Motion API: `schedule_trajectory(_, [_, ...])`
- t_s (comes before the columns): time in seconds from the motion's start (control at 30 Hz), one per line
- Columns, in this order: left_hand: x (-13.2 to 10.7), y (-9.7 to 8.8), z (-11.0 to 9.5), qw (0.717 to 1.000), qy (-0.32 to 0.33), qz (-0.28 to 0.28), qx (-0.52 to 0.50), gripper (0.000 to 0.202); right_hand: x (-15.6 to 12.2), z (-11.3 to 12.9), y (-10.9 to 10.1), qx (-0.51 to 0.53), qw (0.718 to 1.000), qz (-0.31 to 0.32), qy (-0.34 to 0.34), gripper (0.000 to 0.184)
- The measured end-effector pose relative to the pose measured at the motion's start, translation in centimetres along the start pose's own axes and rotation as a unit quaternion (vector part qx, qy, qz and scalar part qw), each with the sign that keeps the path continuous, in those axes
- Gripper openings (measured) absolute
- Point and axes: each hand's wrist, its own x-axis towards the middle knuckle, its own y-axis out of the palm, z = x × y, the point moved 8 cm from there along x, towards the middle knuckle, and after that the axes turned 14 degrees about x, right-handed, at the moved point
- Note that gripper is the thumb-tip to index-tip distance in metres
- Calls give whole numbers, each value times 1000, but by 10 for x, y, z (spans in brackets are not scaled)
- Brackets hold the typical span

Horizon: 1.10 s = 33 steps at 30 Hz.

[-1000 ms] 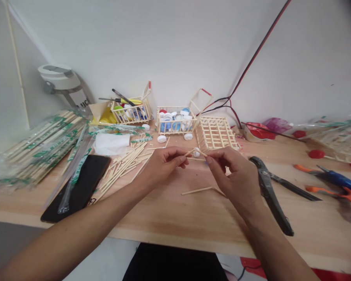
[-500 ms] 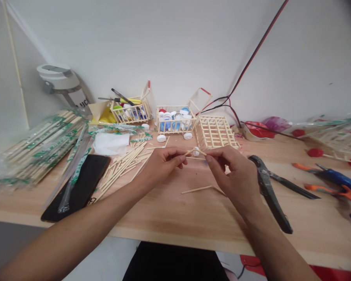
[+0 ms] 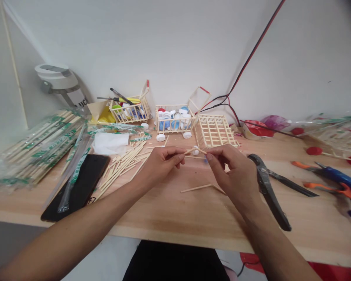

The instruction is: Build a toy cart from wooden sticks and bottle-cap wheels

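Observation:
My left hand (image 3: 163, 164) is closed, pinching one end of a thin wooden stick (image 3: 189, 150) between thumb and forefinger. My right hand (image 3: 235, 169) pinches the other side, where a stick piece (image 3: 201, 150) slants up to meet the left one in a shallow peak. I cannot tell whether they are joined or one bent stick. On the table below lies a bent stick (image 3: 196, 189), its right end running under my right hand. Just behind my fingers stands a small stick basket (image 3: 216, 130) with a grid of bars.
Two stick carts (image 3: 174, 119) (image 3: 130, 109) hold bottle caps. Loose sticks (image 3: 123, 164), a black phone (image 3: 78, 187) and bagged sticks (image 3: 43, 144) lie left. Black cutters (image 3: 269, 191) and a blue glue gun (image 3: 339, 179) lie right. Cables (image 3: 231, 93) run down the wall.
Both hands keep their pinch on the stick pieces, with hardly any movement. The whole view has shifted very slightly.

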Motion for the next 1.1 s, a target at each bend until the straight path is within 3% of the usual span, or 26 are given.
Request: schedule_trajectory(1.1, [-1,-2,0,999,30,-18,33,27,0,1,1,-4,1000,11,-26,9])
